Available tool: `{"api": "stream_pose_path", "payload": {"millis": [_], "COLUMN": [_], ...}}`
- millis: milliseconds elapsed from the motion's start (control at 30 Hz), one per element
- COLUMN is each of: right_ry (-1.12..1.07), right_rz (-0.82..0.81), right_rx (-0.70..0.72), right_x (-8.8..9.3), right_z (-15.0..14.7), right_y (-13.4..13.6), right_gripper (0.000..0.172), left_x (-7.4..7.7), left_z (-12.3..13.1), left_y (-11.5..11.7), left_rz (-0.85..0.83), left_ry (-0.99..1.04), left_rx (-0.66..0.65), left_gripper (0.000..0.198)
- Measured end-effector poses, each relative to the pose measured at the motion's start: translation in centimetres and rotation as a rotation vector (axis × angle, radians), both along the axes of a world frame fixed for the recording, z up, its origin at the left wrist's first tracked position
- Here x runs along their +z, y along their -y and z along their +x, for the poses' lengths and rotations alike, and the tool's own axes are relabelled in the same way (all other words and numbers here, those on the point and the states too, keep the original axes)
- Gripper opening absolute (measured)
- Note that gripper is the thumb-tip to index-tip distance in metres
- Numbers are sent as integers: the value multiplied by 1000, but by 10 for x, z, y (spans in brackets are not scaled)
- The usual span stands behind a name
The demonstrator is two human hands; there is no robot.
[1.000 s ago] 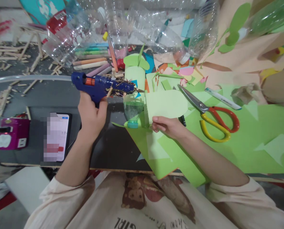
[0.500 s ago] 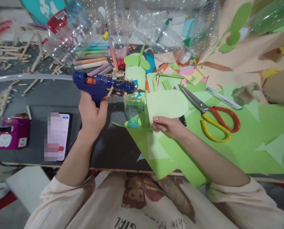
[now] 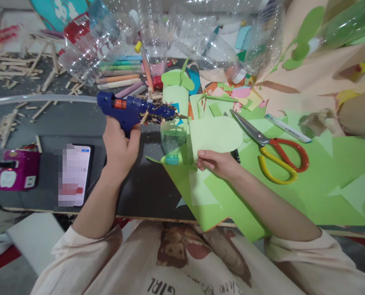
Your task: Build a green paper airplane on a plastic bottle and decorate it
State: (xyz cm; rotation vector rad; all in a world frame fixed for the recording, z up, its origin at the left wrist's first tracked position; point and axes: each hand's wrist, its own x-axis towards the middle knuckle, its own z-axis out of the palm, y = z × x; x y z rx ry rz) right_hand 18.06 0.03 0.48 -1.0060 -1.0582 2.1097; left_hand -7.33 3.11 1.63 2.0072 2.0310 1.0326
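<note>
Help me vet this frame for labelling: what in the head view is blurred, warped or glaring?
Head view: even, soft light; the phone screen is pixelated; wide-angle distortion bows the clear tube; the plastic bottles up top catch reflections; the left hand on the glue gun and the right hand holding the paper cut-out are sharp.

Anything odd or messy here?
Yes. The blue glue gun in the left hand has wooden splinters stuck along its barrel, and loose wooden sticks lie scattered at far left. The paper cutout in the right hand looks intact.
</note>
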Motion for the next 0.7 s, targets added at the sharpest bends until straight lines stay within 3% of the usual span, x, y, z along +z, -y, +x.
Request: {"api": "stream_pose_path", "payload": {"millis": [367,533,700], "right_ry": [-1,1,6], "right_rz": [2,-17,-41], "right_rx": [32,23,10], "right_x": [0,-4,-7], "right_z": [1,0,2], "right_y": [0,1,1], "right_gripper": [60,57,57], "left_x": [3,3,17], "left_z": [1,4,9], "left_y": [2,-1,-7], "left_rz": [-90,-32,-44], "left_ry": [22,19,42], "left_rx": [-16,13,61], "left_gripper": [36,36,49]}}
